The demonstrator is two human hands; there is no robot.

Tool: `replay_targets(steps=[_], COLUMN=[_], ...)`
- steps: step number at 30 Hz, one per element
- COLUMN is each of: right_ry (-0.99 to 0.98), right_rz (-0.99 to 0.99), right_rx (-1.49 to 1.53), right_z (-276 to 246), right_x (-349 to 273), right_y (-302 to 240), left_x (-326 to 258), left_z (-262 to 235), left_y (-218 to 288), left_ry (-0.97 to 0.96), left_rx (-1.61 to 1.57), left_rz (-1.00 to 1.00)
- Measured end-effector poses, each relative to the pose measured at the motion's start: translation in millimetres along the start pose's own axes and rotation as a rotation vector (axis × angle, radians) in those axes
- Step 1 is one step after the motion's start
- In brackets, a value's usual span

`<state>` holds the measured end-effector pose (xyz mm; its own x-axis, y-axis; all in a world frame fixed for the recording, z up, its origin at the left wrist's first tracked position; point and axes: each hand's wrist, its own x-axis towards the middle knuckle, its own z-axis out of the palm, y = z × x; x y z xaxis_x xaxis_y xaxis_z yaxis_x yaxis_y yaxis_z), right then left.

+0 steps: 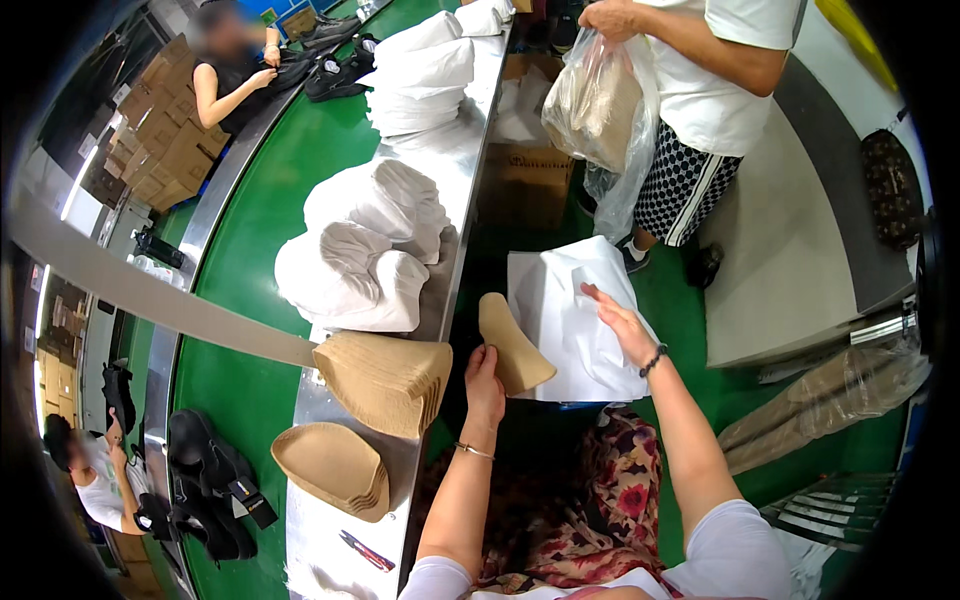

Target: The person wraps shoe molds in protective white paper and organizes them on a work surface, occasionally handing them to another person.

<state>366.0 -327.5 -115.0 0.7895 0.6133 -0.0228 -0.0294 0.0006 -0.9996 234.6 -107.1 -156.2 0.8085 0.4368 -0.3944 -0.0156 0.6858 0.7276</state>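
Observation:
My left hand grips a curved brown paper-pulp shoe insert by its near left edge. Right of it, a stack of white tissue paper lies above my lap, its top sheet creased and lifted. My right hand is flat against that top sheet, fingers stretched out and holding nothing. On the metal ledge at my left sit two nested piles of the same inserts, a taller pile and a lower pile.
Beyond the inserts, white paper-wrapped bundles line the ledge beside a green conveyor belt. Black shoes and a red-handled cutter lie at left. A person holding a plastic bag stands ahead right; two others work across the belt.

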Motion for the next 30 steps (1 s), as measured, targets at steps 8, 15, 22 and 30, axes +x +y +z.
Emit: replay_targets(steps=[8,15,22,30], right_ry=[-0.198,0.260,0.105,-0.043], right_rz=[-0.190,-0.336,-0.324,-0.201], right_rx=[-0.067,-0.583,-0.536,-0.518], right_z=[65.8,109.3,138.7,165.4], right_x=[-76.7,-77.7,-88.5,-117.5], right_y=[-86.9,-130.0,-157.3,-197.7], left_x=[-45.5,-124.5,-177.2,-204.0], left_z=[48.4,56.4,47.5,28.5], left_y=[41.2,59.9,82.5,96.2], left_ry=[-0.357,-0.473,-0.552,-0.584], left_rx=[0.027,0.100,-0.087,0.082], left_rz=[0.100,0.059,0.005,0.056])
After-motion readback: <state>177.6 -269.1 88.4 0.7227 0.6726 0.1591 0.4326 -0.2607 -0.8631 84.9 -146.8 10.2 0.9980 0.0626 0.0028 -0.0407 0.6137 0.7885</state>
